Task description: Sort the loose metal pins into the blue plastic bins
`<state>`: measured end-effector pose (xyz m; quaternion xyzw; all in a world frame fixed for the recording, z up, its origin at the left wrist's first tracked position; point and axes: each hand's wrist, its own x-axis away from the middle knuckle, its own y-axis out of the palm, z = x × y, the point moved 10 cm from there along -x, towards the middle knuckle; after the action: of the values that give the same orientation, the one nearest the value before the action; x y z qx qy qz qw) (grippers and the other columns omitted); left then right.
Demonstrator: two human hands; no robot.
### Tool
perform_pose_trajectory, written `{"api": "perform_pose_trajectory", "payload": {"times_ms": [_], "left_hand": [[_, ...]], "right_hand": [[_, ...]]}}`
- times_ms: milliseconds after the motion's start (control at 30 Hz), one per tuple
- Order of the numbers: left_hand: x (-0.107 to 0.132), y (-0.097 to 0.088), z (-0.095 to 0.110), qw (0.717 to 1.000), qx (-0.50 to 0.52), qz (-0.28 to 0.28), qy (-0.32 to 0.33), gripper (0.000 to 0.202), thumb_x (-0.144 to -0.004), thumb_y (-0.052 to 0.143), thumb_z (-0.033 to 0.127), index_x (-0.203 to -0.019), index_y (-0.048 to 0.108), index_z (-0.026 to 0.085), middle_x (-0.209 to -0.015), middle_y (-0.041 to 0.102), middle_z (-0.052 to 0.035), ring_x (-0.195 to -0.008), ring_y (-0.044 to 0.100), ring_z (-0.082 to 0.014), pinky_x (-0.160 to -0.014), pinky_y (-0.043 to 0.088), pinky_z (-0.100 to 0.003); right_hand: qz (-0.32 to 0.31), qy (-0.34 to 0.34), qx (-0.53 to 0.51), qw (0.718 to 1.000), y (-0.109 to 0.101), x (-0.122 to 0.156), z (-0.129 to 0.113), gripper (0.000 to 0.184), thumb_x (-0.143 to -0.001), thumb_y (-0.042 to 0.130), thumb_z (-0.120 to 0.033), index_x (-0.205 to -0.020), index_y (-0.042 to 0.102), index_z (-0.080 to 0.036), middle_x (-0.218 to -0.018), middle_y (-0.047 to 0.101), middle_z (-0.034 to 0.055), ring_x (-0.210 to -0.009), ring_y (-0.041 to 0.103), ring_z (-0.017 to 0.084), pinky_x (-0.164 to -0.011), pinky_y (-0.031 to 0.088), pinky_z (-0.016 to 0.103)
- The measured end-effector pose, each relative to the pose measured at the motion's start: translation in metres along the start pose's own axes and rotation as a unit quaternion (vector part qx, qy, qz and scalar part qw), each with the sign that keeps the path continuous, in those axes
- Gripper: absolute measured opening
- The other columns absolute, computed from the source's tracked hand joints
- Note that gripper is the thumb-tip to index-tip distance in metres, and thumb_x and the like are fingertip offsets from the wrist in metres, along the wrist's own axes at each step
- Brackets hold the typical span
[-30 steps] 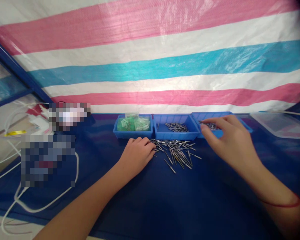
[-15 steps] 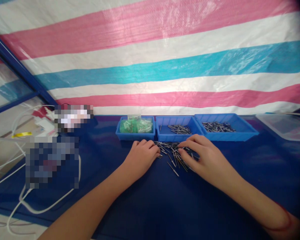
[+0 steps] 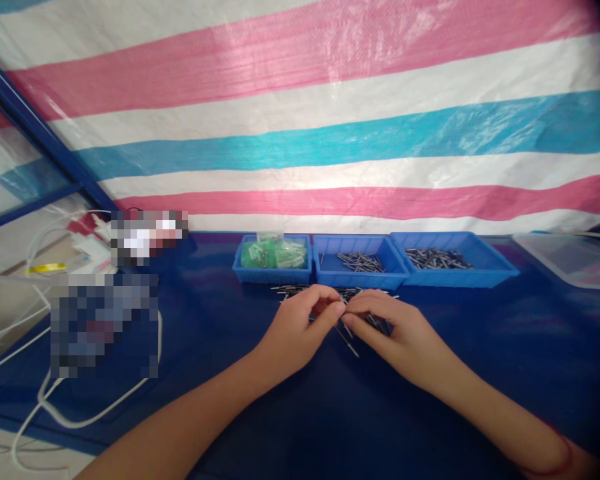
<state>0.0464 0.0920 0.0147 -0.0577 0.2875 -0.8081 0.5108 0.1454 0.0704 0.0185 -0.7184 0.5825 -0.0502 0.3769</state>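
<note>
A loose pile of blind rivets (image 3: pixel 294 290), thin metal pins with thicker silvery sleeves, lies on the dark blue table in front of the bins. Over it my left hand (image 3: pixel 300 330) is closed in a pinch, thumb against forefinger. My right hand (image 3: pixel 397 327) pinches too, and its fingertips meet those of the left. A small bit of a rivet shows where they touch; most of it is hidden by the fingers. Closer to me, a single rivet (image 3: pixel 350 343) points out of the pile. Both hands cover much of the heap.
Behind the pile stand three blue bins: the left bin (image 3: pixel 273 275) with green-and-clear bags, the middle bin (image 3: pixel 360 277) and right bin (image 3: pixel 490 270) with rivets. A clear plastic lid (image 3: pixel 555 257) lies far right. White cables (image 3: pixel 95 420) and blurred items occupy the left.
My left hand has moved right and turned into a pinch, while my right hand has shifted slightly left. Their fingertips, apart over the pile before, now meet.
</note>
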Motion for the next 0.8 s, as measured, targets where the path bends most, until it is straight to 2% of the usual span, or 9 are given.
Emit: {"api": "perform_pose_trajectory", "payload": {"times_ms": [100, 233, 367, 467, 600, 800], "left_hand": [[0.0, 0.001, -0.002, 1.0, 0.028, -0.006, -0.013, 0.017, -0.091, 0.047, 0.029, -0.091, 0.058, 0.015, -0.076, 0.062, -0.0002, -0.073, 0.059, -0.0123, -0.07, 0.044, -0.022], [0.0, -0.001, -0.001, 1.0, -0.004, -0.014, -0.01, 0.013, -0.089, 0.049, 0.024, -0.087, 0.058, 0.015, -0.076, 0.061, 0.0001, -0.069, 0.057, -0.0107, -0.066, 0.042, -0.02], [0.003, 0.01, 0.003, 0.997, -0.02, -0.074, -0.002, 0.013, -0.087, 0.049, 0.022, -0.085, 0.06, 0.015, -0.076, 0.061, -0.0002, -0.069, 0.055, -0.0107, -0.063, 0.041, -0.019], [0.005, 0.019, 0.006, 0.994, -0.018, -0.112, 0.009, 0.018, -0.09, 0.047, 0.027, -0.092, 0.061, 0.015, -0.08, 0.063, -0.0007, -0.07, 0.056, -0.0111, -0.063, 0.041, -0.019], [0.006, 0.025, 0.004, 0.991, -0.028, -0.128, 0.015, 0.026, -0.093, 0.042, 0.031, -0.083, 0.061, 0.016, -0.073, 0.06, -0.0001, -0.067, 0.054, -0.0115, -0.062, 0.04, -0.02], [0.005, 0.024, -0.003, 0.995, 0.011, -0.104, -0.003, 0.022, -0.089, 0.052, 0.034, -0.091, 0.063, 0.016, -0.078, 0.059, -0.0005, -0.068, 0.052, -0.0109, -0.061, 0.04, -0.02]], "right_hand": [[0.004, 0.031, -0.02, 0.999, -0.003, -0.001, 0.005, 0.014, -0.087, 0.053, -0.024, -0.079, 0.064, -0.022, -0.08, 0.064, 0.0018, -0.077, 0.058, 0.016, -0.071, 0.045, 0.029], [0.025, 0.07, -0.042, 0.996, -0.008, 0.002, 0.013, 0.011, -0.086, 0.053, -0.023, -0.08, 0.061, -0.021, -0.078, 0.061, 0.0016, -0.073, 0.055, 0.015, -0.066, 0.044, 0.028], [0.039, 0.104, -0.067, 0.992, -0.01, 0.005, 0.021, 0.012, -0.087, 0.054, -0.029, -0.082, 0.06, -0.02, -0.077, 0.059, 0.0014, -0.07, 0.054, 0.014, -0.064, 0.043, 0.027], [0.036, 0.105, -0.08, 0.991, -0.009, 0.005, 0.022, 0.014, -0.087, 0.054, -0.031, -0.082, 0.06, -0.02, -0.076, 0.058, 0.0016, -0.067, 0.053, 0.014, -0.061, 0.043, 0.027], [0.044, 0.098, -0.095, 0.99, -0.008, 0.005, 0.019, 0.016, -0.086, 0.056, -0.035, -0.084, 0.061, -0.02, -0.076, 0.059, 0.0029, -0.068, 0.054, 0.015, -0.06, 0.045, 0.028], [0.052, 0.082, -0.102, 0.99, -0.009, 0.004, 0.012, 0.018, -0.086, 0.057, -0.036, -0.079, 0.064, -0.02, -0.074, 0.063, 0.0037, -0.071, 0.058, 0.017, -0.062, 0.049, 0.029]]}}
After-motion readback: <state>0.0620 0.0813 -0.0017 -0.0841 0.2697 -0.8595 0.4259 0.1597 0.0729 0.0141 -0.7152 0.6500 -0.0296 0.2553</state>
